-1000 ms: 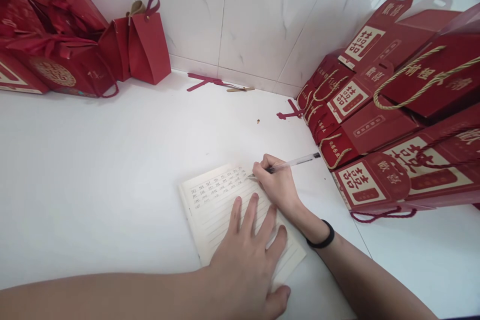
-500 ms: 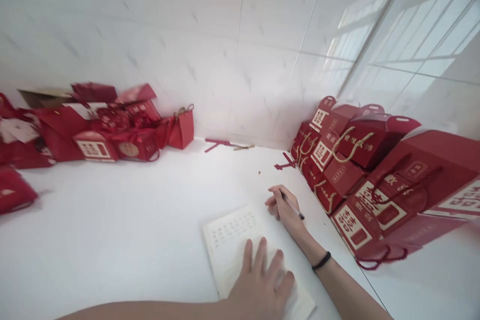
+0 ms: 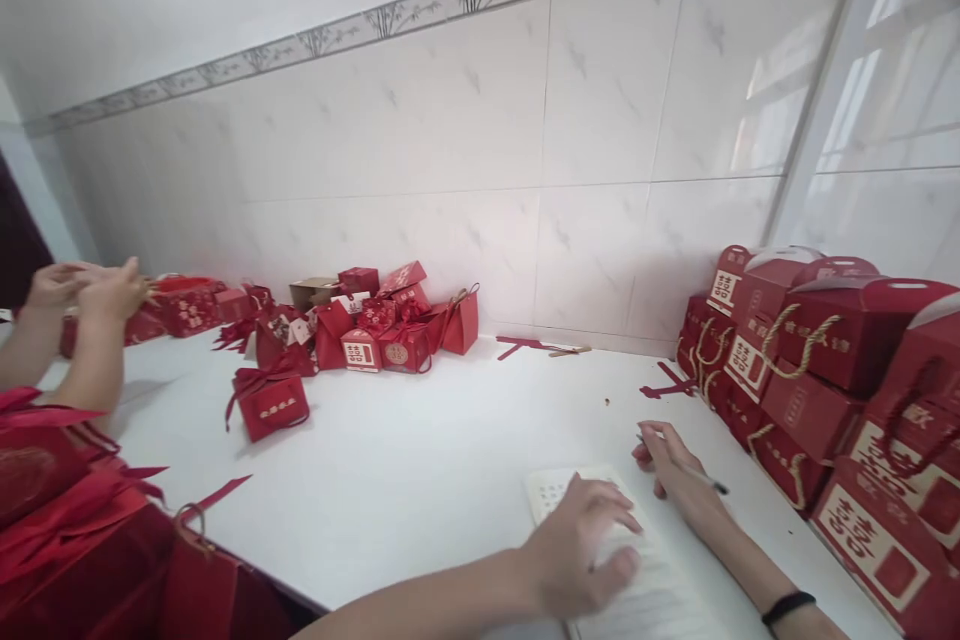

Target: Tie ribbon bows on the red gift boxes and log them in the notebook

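Observation:
An open notebook (image 3: 660,580) with writing near its top left lies on the white table. Over it is my left hand (image 3: 581,545), fingers apart and slightly curled, blurred by motion, with nothing in it. To the right of the notebook, my right hand (image 3: 679,475) holds a dark pen (image 3: 716,485) whose end sticks out past the back of the hand. A black band circles the right wrist.
Stacked red gift boxes (image 3: 814,400) line the right side. More small red boxes (image 3: 382,330) stand along the wall, and a red pile (image 3: 97,540) fills the lower left. Another person's hands (image 3: 97,290) are at far left. Red ribbon strips (image 3: 525,344) lie near the wall.
The view has swung left and up, showing the other person's hands and the lower-left pile. My left hand has changed from spread flat on the notebook to curled. The pen stays in my right hand.

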`<state>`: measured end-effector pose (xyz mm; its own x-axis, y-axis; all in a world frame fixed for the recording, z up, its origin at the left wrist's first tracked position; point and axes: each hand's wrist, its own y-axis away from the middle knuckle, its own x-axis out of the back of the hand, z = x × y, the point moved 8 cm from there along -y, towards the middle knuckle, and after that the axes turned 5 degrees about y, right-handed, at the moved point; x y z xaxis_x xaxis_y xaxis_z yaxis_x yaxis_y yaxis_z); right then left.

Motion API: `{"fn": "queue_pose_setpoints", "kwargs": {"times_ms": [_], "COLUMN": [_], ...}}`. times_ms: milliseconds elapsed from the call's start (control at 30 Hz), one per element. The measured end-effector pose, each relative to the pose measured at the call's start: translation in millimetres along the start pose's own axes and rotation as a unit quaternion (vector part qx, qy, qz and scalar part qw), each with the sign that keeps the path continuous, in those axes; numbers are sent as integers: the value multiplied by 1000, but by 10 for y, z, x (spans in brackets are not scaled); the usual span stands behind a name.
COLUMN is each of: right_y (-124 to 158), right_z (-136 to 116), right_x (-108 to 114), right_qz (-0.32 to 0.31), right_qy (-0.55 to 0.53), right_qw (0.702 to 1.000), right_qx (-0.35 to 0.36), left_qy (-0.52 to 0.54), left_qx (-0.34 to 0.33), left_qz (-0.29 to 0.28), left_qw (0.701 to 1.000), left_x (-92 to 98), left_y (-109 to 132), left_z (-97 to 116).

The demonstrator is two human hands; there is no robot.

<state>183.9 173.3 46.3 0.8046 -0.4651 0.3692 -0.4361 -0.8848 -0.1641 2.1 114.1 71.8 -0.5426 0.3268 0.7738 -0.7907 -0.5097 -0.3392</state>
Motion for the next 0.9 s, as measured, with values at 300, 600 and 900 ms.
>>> {"fn": "queue_pose_setpoints", "kwargs": {"times_ms": [300, 600, 900], "right_y": [-54, -150, -256], "right_z": [-41, 40, 227], "right_x": [56, -57, -151], "right_qz": [26, -41, -48], "right_qy": [125, 127, 237], "right_qw": [981, 972, 957], "right_qx": [148, 191, 161], "left_qy": [-293, -329, -225], "left_qx": [189, 447, 525], "left_qz": [35, 200, 348], "left_qw": [937, 808, 743], "left_x": [1288, 2555, 2819], "left_y": [348, 568, 450], "left_z": [-1400, -2037, -2486]}}
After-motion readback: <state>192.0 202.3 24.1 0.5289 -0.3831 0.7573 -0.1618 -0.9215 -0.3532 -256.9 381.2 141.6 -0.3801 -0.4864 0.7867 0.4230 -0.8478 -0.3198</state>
